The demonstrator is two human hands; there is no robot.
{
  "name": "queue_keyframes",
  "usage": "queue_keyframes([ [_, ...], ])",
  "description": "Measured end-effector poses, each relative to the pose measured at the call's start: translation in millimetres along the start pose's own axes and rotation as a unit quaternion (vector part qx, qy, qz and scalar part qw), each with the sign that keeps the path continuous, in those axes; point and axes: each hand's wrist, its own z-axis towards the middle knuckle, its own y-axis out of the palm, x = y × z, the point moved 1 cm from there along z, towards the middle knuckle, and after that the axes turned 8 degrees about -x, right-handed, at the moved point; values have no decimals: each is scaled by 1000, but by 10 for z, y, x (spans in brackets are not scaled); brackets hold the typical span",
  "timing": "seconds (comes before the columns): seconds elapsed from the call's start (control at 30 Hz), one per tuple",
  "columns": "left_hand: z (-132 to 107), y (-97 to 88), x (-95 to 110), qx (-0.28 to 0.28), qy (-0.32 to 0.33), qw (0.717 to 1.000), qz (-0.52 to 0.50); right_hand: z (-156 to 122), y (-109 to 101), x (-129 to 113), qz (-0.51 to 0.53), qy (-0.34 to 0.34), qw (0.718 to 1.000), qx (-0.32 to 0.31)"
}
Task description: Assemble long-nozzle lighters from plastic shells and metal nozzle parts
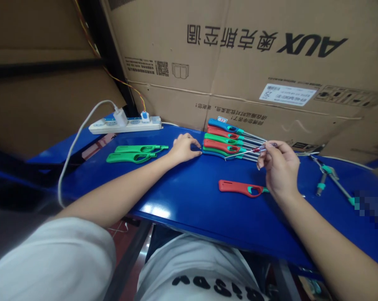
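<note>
My right hand (281, 169) is closed around the red handle of a thin screwdriver (259, 149), its shaft pointing left across the row of lighters. That row of long-nosed gas lighters (223, 143) lies side by side at the back of the table, with blue, red and green bodies and metal tubes to the right. At their butt ends rests my left hand (185, 148), thumb and fingers apart with nothing between them; whether it touches the nearest lighter I cannot tell. A single red lighter (239, 188) lies nearer me, its tube partly hidden behind my right hand.
Two green lighter bodies (134, 153) without long tubes lie left of my left hand. Behind them is a white power strip (126, 126) with plugs and a cable. A cardboard box (239, 83) walls the back. Lighter tube parts (333, 175) lie at right on the blue table (182, 196).
</note>
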Motion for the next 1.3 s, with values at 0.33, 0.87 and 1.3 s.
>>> queue_keyframes([
  [0.33, -13, 54, 20, 11, 10, 1000, -10, -8, 13, -4, 3, -5, 1000, -5],
  [0.87, 14, -112, 8, 2, 10, 998, 61, 2, 30, 0, 3, 1, 1000, -8],
  [1.3, -247, -38, 478, 25, 155, 938, -308, -8, 27, -36, 23, 3, 1000, -18],
])
